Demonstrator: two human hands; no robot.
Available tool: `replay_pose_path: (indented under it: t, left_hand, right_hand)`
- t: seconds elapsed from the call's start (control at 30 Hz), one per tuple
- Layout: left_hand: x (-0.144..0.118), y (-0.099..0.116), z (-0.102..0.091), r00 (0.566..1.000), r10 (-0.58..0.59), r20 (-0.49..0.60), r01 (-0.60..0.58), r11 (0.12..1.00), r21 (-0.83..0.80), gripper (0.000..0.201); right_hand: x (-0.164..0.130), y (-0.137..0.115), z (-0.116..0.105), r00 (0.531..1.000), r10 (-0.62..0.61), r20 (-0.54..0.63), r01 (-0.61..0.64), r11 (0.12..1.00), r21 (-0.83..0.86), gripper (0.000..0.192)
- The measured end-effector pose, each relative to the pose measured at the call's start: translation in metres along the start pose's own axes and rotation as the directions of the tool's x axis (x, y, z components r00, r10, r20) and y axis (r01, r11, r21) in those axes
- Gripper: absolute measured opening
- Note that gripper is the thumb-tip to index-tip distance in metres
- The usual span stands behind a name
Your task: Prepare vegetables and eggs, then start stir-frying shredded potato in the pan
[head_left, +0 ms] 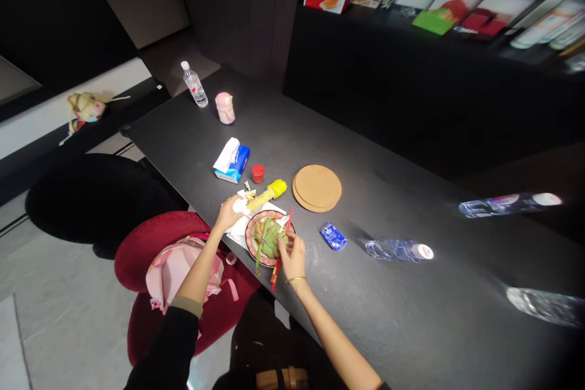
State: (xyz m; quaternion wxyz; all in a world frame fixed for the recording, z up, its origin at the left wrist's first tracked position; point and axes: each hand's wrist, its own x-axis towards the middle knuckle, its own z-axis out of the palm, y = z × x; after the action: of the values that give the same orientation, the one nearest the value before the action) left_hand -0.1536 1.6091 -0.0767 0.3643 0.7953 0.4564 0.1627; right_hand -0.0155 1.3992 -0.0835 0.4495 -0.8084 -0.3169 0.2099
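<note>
1. Two hands worked at the plate (pixel 250 233) on the dark surface (pixel 388 292).
2. Your left hand (pixel 230 212) pinched the corn cob (pixel 267 195) in its fingers.
3. Your right hand (pixel 292 256) gripped red chopsticks (pixel 282 244) beside the green leaves (pixel 267 237).

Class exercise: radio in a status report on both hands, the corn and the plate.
Left hand grips corn cob by its tissue-wrapped end. Right hand holds red chopsticks at plate of green husks. Nothing between them.

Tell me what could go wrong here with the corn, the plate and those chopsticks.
The plate sits near the table edge, so a push from the right hand could tip it off. The red chopsticks overhang that edge and may slide down. The corn cob, held at one end by the left hand, could roll away.
</note>
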Motion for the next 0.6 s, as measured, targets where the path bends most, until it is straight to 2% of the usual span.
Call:
replay_pose_path:
  t: [0.2,0.3,0.37,0.43,0.53,0.6]
  left_hand:
    - [-0.006,0.002,-0.008,0.983,-0.172,-0.069,0.163,0.980,-0.115,0.045]
    - [-0.015,0.008,-0.014,0.970,-0.200,-0.138,0.168,0.963,-0.213,0.046]
    - [-0.026,0.022,-0.010,0.979,-0.139,-0.152,0.099,0.965,-0.243,0.045]
    - [-0.040,0.041,0.002,0.992,-0.024,-0.125,-0.007,0.970,-0.243,0.043]
    - [-0.064,0.067,0.028,0.987,0.160,-0.023,-0.162,0.966,-0.202,0.042]
    - [-0.077,0.075,0.045,0.973,0.228,0.049,-0.221,0.968,-0.118,0.046]
  right_hand:
    - [0.005,0.001,0.000,0.998,0.059,0.023,-0.060,0.997,0.056,0.026]
    - [0.005,-0.001,0.001,0.997,0.077,0.010,-0.077,0.996,0.052,0.025]
    - [0.006,-0.002,0.002,0.996,0.084,0.004,-0.084,0.996,0.030,0.026]
    - [0.008,-0.004,0.003,0.993,0.114,0.028,-0.115,0.993,0.010,0.028]
    - [0.011,-0.004,0.004,0.982,0.171,0.081,-0.174,0.984,0.034,0.028]
    - [0.010,-0.003,0.001,0.982,0.167,0.092,-0.175,0.980,0.095,0.027]
